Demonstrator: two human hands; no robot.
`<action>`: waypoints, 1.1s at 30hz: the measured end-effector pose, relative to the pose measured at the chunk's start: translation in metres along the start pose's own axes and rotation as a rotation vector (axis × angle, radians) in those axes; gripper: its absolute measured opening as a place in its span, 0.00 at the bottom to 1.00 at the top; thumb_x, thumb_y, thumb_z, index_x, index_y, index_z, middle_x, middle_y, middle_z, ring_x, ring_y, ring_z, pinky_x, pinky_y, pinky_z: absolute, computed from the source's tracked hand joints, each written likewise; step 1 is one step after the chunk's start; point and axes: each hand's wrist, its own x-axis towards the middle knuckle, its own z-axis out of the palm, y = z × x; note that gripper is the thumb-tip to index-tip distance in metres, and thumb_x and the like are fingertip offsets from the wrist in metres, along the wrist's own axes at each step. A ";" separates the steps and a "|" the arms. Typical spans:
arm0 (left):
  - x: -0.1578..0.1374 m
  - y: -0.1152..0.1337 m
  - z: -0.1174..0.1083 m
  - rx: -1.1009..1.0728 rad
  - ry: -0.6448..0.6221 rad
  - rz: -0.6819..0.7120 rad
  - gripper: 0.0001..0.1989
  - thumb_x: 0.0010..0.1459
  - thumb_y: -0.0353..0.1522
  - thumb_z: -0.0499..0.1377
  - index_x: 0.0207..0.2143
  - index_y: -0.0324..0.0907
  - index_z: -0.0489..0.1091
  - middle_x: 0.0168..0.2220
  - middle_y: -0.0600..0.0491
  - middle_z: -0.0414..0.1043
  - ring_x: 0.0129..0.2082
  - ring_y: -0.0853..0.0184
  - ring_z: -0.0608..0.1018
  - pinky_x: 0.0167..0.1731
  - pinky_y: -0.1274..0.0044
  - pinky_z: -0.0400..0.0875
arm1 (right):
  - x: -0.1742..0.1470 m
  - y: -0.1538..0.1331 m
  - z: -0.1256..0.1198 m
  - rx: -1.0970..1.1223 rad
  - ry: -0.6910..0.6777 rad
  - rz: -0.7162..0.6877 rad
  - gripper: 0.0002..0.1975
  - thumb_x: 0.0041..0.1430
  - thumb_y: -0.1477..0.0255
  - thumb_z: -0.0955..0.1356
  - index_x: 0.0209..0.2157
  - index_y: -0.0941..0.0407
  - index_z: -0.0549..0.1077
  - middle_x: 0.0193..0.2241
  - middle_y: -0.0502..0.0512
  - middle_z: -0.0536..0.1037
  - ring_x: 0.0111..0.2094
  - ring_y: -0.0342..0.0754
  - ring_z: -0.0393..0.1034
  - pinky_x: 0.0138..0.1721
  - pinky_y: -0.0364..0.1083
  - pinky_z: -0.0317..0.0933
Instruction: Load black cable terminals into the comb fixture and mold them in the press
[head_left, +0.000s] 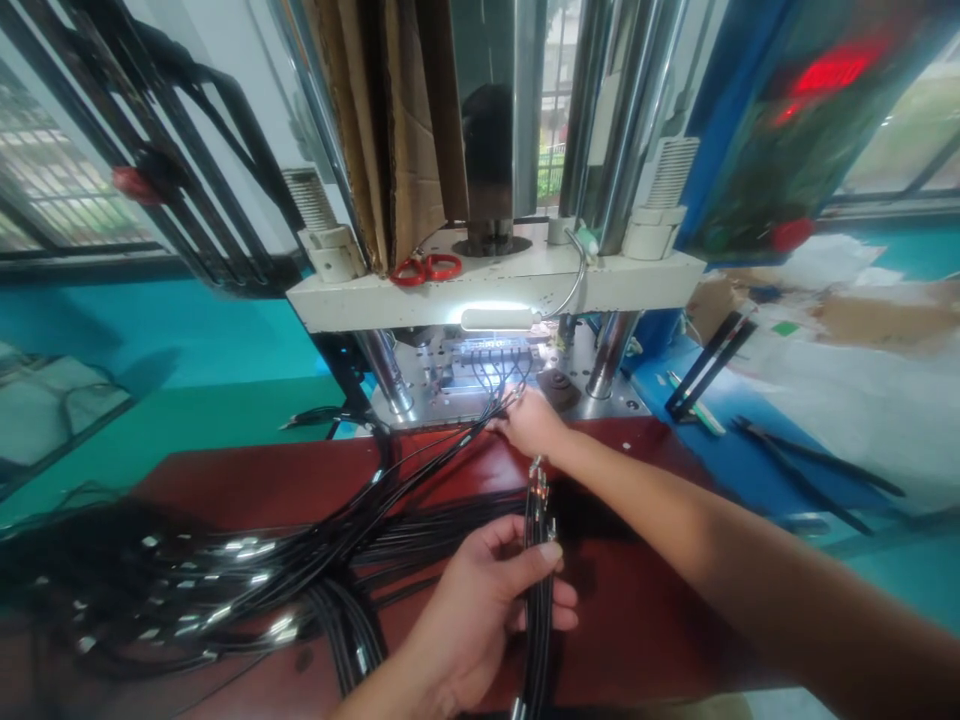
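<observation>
Head view: two bare hands work in front of the press (487,280), the landmark for every place below.
Left hand (487,595): in front of the press, thumb and fingers pinching a bundle (538,590) of black cables, metal ends pointing up towards the machine.
Right hand (534,425): at the front edge of the press, fingers curled beside thin leads (491,370) that run out from under its beam; whether they grip cannot be told, as the fingertips are partly hidden.
Pile (247,570): many black cables with shiny ends, left and in front of the press, on the red table (645,590).
Lamp (496,320): lit, along the front of the press beam.
Scissors (427,268): red handles, on top of the press beam.
Cardboard (411,140): upright above the press beam, left of the central rod.
Control box (795,130): right of the press, red digits glowing, blurred.
</observation>
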 end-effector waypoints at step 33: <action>-0.010 -0.009 0.013 0.354 0.006 -0.078 0.10 0.53 0.36 0.60 0.33 0.39 0.67 0.19 0.57 0.63 0.16 0.76 0.61 0.17 0.82 0.54 | -0.190 -0.047 -0.026 1.474 0.111 0.638 0.26 0.63 0.55 0.60 0.54 0.56 0.68 0.11 0.42 0.60 0.11 0.36 0.50 0.10 0.35 0.45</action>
